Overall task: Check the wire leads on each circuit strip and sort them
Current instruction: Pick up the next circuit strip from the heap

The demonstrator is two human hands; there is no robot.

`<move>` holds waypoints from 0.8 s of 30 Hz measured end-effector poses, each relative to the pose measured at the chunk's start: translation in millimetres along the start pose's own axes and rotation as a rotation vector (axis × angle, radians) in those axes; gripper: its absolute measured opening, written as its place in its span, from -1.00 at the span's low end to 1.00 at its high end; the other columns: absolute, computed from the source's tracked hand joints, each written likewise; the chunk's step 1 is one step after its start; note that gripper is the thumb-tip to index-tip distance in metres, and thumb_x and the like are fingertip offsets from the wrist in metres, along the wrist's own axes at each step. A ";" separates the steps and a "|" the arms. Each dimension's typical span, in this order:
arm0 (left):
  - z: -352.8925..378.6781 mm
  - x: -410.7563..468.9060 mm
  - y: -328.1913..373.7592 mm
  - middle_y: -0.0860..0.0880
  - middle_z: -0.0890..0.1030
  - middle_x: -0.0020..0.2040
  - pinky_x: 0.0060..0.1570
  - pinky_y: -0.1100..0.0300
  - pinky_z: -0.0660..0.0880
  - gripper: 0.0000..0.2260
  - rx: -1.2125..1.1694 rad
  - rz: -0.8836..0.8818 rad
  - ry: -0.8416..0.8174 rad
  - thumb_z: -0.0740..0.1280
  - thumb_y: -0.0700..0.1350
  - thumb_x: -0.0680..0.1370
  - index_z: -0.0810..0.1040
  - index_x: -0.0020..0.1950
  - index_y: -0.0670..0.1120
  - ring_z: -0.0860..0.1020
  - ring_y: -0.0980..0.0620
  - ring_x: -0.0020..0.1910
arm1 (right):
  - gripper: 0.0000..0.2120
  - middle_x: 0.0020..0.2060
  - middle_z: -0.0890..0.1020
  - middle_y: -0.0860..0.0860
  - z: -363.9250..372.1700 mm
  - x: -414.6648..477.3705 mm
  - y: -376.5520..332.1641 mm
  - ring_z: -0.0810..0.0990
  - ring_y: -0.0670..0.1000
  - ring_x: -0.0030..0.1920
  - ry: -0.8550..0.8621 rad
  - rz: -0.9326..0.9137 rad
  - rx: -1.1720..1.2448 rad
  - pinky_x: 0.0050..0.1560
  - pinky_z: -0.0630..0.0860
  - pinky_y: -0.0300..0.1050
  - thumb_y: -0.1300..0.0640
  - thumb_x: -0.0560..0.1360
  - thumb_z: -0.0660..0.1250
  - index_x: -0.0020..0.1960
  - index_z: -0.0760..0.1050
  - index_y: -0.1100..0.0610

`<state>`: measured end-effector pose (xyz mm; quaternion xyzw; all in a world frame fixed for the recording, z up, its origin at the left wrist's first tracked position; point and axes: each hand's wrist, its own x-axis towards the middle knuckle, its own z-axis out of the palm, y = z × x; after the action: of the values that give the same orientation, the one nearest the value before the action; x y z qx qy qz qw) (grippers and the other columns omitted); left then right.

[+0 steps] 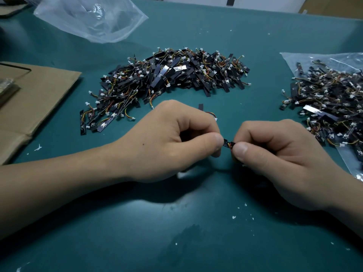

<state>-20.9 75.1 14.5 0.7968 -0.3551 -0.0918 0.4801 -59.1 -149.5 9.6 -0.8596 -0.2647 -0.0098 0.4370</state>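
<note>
Lightness is what you reckon with first: the circuit strip point(227, 143) is a thin, narrow black board that likely weighs next to nothing, stiff along its length yet probably easy to snap if you bend it. Its wire leads point(230, 147) are fine and soft, and the joints where they meet the board are likely the weak spot. Take hold by the board's edges or flat ends, and tug the wires only as gently as a check needs. Right now you hold it off the table point(196, 222) between both hands. Your left hand point(172, 140) is curled, with thumb and forefinger pinching one end. Your right hand point(275, 156) is curled the same way, its thumb pressed on the other end where a trace of coloured wire shows. Only a short middle stretch of board is visible between the two thumbs, and the rest, including most of the leads and any connector, is hidden inside your fingers. The main pile point(172, 75) lies well beyond your hands at the centre. More strips point(330, 103) lie on a clear plastic bag point(294, 59) off to your right. One loose strip point(200, 106) sits just behind your left knuckles, apart from the one you grip.
</note>
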 end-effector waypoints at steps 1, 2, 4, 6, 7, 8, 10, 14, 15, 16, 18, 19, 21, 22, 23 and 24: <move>0.1 -0.2 0.6 -0.01 0.47 -0.46 -0.40 0.32 0.31 -0.79 0.007 -0.001 -0.006 0.35 -0.15 0.57 0.63 -0.26 -0.08 0.37 0.14 -0.47 | -0.76 -0.49 0.40 -0.08 0.2 -0.1 0.0 0.33 -0.12 -0.46 -0.009 -0.003 -0.013 -0.41 0.28 -0.28 -0.02 0.58 0.26 -0.27 0.45 -0.04; 0.4 -0.4 1.2 0.00 0.46 -0.47 -0.41 0.33 0.30 -0.78 0.015 -0.002 -0.011 0.35 -0.15 0.57 0.62 -0.27 -0.09 0.36 0.16 -0.47 | -0.75 -0.49 0.39 -0.09 0.3 0.0 0.0 0.32 -0.13 -0.46 -0.017 -0.003 -0.022 -0.41 0.27 -0.29 -0.03 0.58 0.26 -0.27 0.45 -0.04; 0.4 -0.7 2.0 0.00 0.44 -0.47 -0.41 0.33 0.29 -0.78 0.000 0.003 -0.019 0.34 -0.18 0.57 0.60 -0.29 -0.13 0.34 0.17 -0.48 | -0.73 -0.50 0.40 -0.10 0.1 0.0 0.1 0.32 -0.13 -0.47 -0.030 -0.002 -0.008 -0.42 0.28 -0.27 -0.04 0.58 0.26 -0.28 0.44 -0.01; -1.2 -1.2 2.0 -0.02 0.42 -0.47 -0.42 0.32 0.28 -0.77 -0.040 0.014 -0.047 0.33 -0.21 0.57 0.57 -0.30 -0.18 0.32 0.16 -0.48 | -0.66 -0.52 0.41 -0.07 -0.6 -0.4 0.2 0.34 -0.07 -0.49 -0.060 -0.002 0.017 -0.44 0.29 -0.21 -0.06 0.59 0.27 -0.32 0.42 0.04; -2.5 -1.1 1.8 -0.03 0.41 -0.47 -0.41 0.33 0.28 -0.77 -0.051 0.020 -0.068 0.33 -0.22 0.57 0.56 -0.30 -0.20 0.32 0.16 -0.47 | -0.62 -0.53 0.41 -0.04 -1.1 -0.8 0.6 0.34 -0.04 -0.50 -0.089 -0.001 0.021 -0.46 0.30 -0.17 -0.07 0.59 0.27 -0.33 0.42 0.08; -3.6 -1.0 1.2 -0.03 0.41 -0.47 -0.41 0.34 0.28 -0.77 -0.055 0.022 -0.090 0.33 -0.22 0.57 0.56 -0.30 -0.20 0.32 0.17 -0.47 | -0.60 -0.53 0.40 -0.02 -1.9 -1.2 0.7 0.34 -0.01 -0.50 -0.126 0.001 0.027 -0.46 0.30 -0.13 -0.07 0.59 0.26 -0.34 0.41 0.11; -4.6 -0.9 -0.1 -0.01 0.44 -0.46 -0.40 0.34 0.31 -0.78 -0.048 0.024 -0.113 0.33 -0.23 0.57 0.58 -0.29 -0.19 0.35 0.18 -0.47 | -0.61 -0.53 0.42 -0.05 -3.7 -1.6 0.8 0.36 0.00 -0.50 -0.202 0.006 0.048 -0.46 0.31 -0.14 -0.05 0.59 0.26 -0.34 0.41 0.11; -1.0 -1.5 -3.0 0.03 0.56 -0.27 -0.23 0.22 0.41 -0.82 0.086 0.108 0.046 0.29 -0.06 0.61 0.63 -0.04 -0.13 0.52 0.03 -0.28 | -0.62 -0.54 0.34 -0.02 -6.5 -2.2 4.2 0.31 0.00 -0.51 -0.235 -0.015 0.051 -0.48 0.27 -0.12 0.04 0.54 0.25 -0.40 0.32 0.16; 0.2 -1.2 -4.2 0.07 0.58 -0.17 -0.12 0.25 0.41 -0.78 0.144 0.125 0.135 0.26 -0.01 0.61 0.61 0.10 -0.11 0.55 0.01 -0.17 | -0.62 -0.54 0.32 -0.01 -6.3 -2.9 5.1 0.29 -0.02 -0.52 -0.189 -0.029 0.063 -0.48 0.26 -0.15 0.06 0.53 0.25 -0.42 0.32 0.17; 1.3 -0.4 -5.3 0.10 0.58 -0.09 -0.02 0.27 0.39 -0.73 0.198 0.125 0.223 0.25 0.01 0.60 0.56 0.20 -0.09 0.56 0.01 -0.06 | -0.63 -0.54 0.32 -0.01 -5.0 -3.5 5.6 0.29 -0.05 -0.52 -0.107 -0.039 0.088 -0.47 0.24 -0.18 0.07 0.53 0.25 -0.41 0.35 0.18; 4.3 0.7 -8.2 0.17 0.57 0.09 0.15 0.23 0.32 -0.71 0.335 0.068 0.341 0.26 0.03 0.57 0.53 0.27 0.01 0.51 0.10 0.13 | -0.71 -0.49 0.41 -0.01 -0.5 -3.3 6.7 0.33 -0.09 -0.49 0.158 -0.045 0.182 -0.44 0.27 -0.25 0.10 0.59 0.25 -0.27 0.51 0.16; 6.2 1.5 -9.5 0.20 0.53 0.18 0.22 0.18 0.26 -0.71 0.426 0.011 0.349 0.27 0.05 0.55 0.52 0.26 0.09 0.45 0.12 0.23 | -0.80 -0.45 0.47 -0.01 1.2 -1.8 8.0 0.34 -0.08 -0.48 0.289 -0.040 0.260 -0.43 0.28 -0.30 0.14 0.63 0.25 -0.12 0.59 0.12; 10.0 3.0 -13.2 0.22 0.43 0.33 0.22 0.15 0.09 -0.71 0.637 -0.107 0.277 0.23 0.14 0.53 0.51 0.24 0.21 0.29 0.10 0.36 | -0.80 -0.39 0.53 0.00 3.0 2.0 10.1 0.34 -0.05 -0.47 0.411 0.020 0.364 -0.45 0.29 -0.33 0.20 0.65 0.24 0.15 0.60 0.03; 12.1 3.6 -15.4 0.21 0.41 0.34 0.18 0.16 0.04 -0.71 0.726 -0.141 0.240 0.21 0.18 0.54 0.51 0.24 0.24 0.26 0.08 0.37 | -0.78 -0.39 0.55 0.02 3.6 2.2 10.9 0.35 -0.05 -0.47 0.393 0.045 0.347 -0.45 0.30 -0.33 0.19 0.64 0.25 0.19 0.60 0.01; 13.5 3.9 -17.2 0.21 0.42 0.31 0.14 0.15 0.02 -0.71 0.784 -0.153 0.222 0.19 0.20 0.55 0.51 0.24 0.25 0.27 0.06 0.33 | -0.79 -0.39 0.57 0.02 3.9 1.7 12.4 0.37 -0.06 -0.47 0.354 0.051 0.292 -0.43 0.31 -0.32 0.17 0.63 0.27 0.18 0.61 -0.01; 14.1 4.0 -18.0 0.23 0.44 0.26 0.10 0.15 0.02 -0.72 0.807 -0.148 0.220 0.18 0.20 0.56 0.51 0.23 0.25 0.30 0.06 0.28 | -0.82 -0.39 0.58 0.01 3.8 0.8 12.4 0.39 -0.09 -0.47 0.302 0.046 0.221 -0.42 0.33 -0.33 0.12 0.62 0.30 0.15 0.63 -0.03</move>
<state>-16.2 67.7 -7.0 0.9493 -0.2510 0.1057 0.1567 -53.5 -152.2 -1.8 -0.8008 -0.1760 -0.0995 0.5637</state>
